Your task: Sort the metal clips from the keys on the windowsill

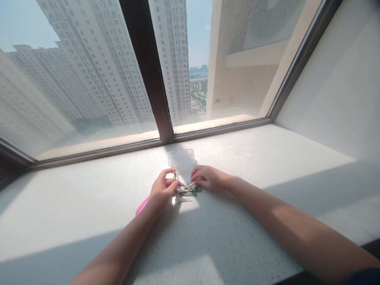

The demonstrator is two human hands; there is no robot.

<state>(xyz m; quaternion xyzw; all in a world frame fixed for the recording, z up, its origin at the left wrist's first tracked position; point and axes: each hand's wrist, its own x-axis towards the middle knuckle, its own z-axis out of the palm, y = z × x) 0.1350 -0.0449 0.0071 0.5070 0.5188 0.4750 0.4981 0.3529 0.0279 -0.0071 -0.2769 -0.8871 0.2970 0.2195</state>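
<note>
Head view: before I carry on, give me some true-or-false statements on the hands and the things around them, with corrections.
1. The left hand holds a small metal piece. True.
2. The right hand is far from the pile of small metal items. False: its fingers are right at the pile.
3. The clear container stands nearer the window than the pile. True.
4. The pink object shows beside the right wrist. False: it shows beside the left wrist, partly hidden.
5. Sunlight and shadow both fall on the sill. True.

Speckled sill (pixel 237 245): keys (pixel 184 200), tub (pixel 181 158), pink object (pixel 141 206).
</note>
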